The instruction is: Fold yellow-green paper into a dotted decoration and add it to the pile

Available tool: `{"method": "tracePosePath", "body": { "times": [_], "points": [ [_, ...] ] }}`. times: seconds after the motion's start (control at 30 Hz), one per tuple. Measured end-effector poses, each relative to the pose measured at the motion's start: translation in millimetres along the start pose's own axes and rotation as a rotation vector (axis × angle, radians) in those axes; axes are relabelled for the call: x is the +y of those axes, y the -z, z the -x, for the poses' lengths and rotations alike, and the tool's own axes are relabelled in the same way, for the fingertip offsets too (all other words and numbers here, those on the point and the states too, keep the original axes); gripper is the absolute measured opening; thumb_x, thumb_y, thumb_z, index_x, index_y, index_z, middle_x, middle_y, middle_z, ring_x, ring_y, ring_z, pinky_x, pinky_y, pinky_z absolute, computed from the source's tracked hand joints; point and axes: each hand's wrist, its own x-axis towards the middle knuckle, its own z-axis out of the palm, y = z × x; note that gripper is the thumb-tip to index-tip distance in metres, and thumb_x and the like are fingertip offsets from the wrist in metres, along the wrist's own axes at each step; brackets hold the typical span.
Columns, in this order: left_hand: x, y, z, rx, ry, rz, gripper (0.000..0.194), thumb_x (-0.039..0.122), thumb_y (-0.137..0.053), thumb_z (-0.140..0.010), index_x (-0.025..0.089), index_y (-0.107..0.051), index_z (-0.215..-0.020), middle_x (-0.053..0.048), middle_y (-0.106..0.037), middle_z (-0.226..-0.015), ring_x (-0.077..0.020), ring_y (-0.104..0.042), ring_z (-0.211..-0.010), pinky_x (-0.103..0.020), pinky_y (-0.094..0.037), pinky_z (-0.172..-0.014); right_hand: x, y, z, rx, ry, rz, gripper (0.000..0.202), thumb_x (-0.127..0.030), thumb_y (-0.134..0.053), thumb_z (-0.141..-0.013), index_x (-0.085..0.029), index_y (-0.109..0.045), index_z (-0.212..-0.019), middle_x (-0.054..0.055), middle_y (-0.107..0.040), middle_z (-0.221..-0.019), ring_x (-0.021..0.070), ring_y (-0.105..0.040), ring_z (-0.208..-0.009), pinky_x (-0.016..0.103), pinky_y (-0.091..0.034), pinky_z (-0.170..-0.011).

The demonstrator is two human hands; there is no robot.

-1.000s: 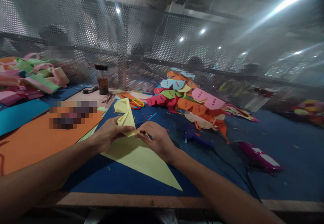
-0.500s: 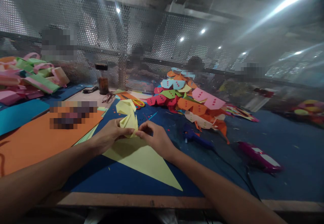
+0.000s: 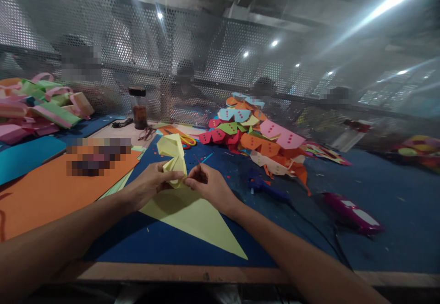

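A folded pale-yellow paper piece [image 3: 172,147] stands above the table, its flaps bent into a hollow shape. My left hand [image 3: 156,182] is closed around its lower left side, thumb across the front. At its lower right edge my right hand [image 3: 208,185] has thumb and fingertips pressed together in a pinch; the tips partly hide what they grip. Beneath both hands, a pale-yellow paper sheet [image 3: 197,219] narrows to a point at the right on the blue table top [image 3: 192,252]. Yellow-handled scissors [image 3: 188,141] lie just behind the folded piece.
Right of centre rises a pile of coloured folded paper pieces [image 3: 264,143]. A blue glue gun [image 3: 266,187] with a cable and a magenta device [image 3: 352,212] lie to the right. Leftward are orange sheets [image 3: 44,194], a dark-lidded jar [image 3: 140,109] and pink-green paper shapes [image 3: 51,107].
The folded paper's upright right flap has closed in toward the rest of the piece. My left thumb has shifted slightly; both hands stay almost in place.
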Motion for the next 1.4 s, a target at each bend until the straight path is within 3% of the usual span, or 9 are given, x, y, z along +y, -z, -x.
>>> {"method": "tracePosePath", "body": {
  "times": [0.2,0.43,0.67,0.9,1.17,1.4],
  "points": [
    [-4.7,0.1,-1.0,0.105,0.020,-0.108,0.038,0.032,-0.092,-0.060,0.016,-0.067,-0.084,0.000,-0.073,-0.071,-0.0144,-0.066,-0.058,-0.022,-0.048,-0.055,-2.8,-0.6,1.3,-0.002,-0.001,0.079,0.019,-0.033,-0.074,-0.080,-0.020,-0.059,-0.078,-0.003,-0.063,-0.074,0.0132,-0.057,-0.069,0.026,-0.043,-0.066],
    [-2.2,0.3,0.1,0.140,0.017,-0.155,0.034,0.036,-0.090,-0.063,0.018,-0.066,-0.078,0.001,-0.072,-0.068,-0.0147,-0.066,-0.058,-0.023,-0.050,-0.057,-4.7,-1.2,4.6,-0.049,-0.002,0.110,0.022,-0.039,-0.069,-0.087,-0.020,-0.060,-0.082,-0.001,-0.067,-0.076,0.0134,-0.058,-0.068,0.026,-0.043,-0.066],
    [-2.1,2.0,-0.6,0.086,0.010,-0.154,0.033,0.034,-0.089,-0.064,0.017,-0.068,-0.082,-0.002,-0.073,-0.070,-0.0179,-0.069,-0.061,-0.026,-0.051,-0.060,-8.9,-1.4,6.6,-0.142,-0.076,0.182,0.022,-0.033,-0.061,-0.093,-0.018,-0.061,-0.076,-0.002,-0.066,-0.070,0.0116,-0.055,-0.063,0.023,-0.040,-0.059],
    [-1.2,-1.8,0.6,0.122,-0.013,-0.146,0.032,0.027,-0.090,-0.059,0.017,-0.066,-0.077,0.002,-0.070,-0.067,-0.0131,-0.063,-0.056,-0.023,-0.047,-0.056,-8.7,-1.0,6.4,-0.131,-0.025,0.218,0.020,-0.030,-0.063,-0.091,-0.018,-0.062,-0.075,-0.002,-0.066,-0.070,0.0120,-0.054,-0.065,0.023,-0.038,-0.060],
    [0.8,-4.0,2.3,0.131,-0.005,-0.174,0.036,0.037,-0.091,-0.060,0.016,-0.066,-0.076,0.001,-0.071,-0.066,-0.0150,-0.065,-0.057,-0.024,-0.046,-0.056,-0.8,-2.1,6.4,-0.148,0.007,0.216,0.024,-0.035,-0.061,-0.093,-0.019,-0.061,-0.075,-0.002,-0.065,-0.069,0.0119,-0.054,-0.064,0.024,-0.037,-0.059],
    [3.3,-7.1,4.3,0.104,0.007,-0.141,0.034,0.036,-0.090,-0.060,0.016,-0.065,-0.073,0.000,-0.071,-0.064,-0.0136,-0.063,-0.053,-0.023,-0.047,-0.053,-1.6,-4.4,7.6,-0.117,0.033,0.246,0.021,-0.029,-0.062,-0.092,-0.019,-0.059,-0.073,-0.002,-0.065,-0.069,0.0117,-0.055,-0.064,0.023,-0.038,-0.059]
  ]
}}
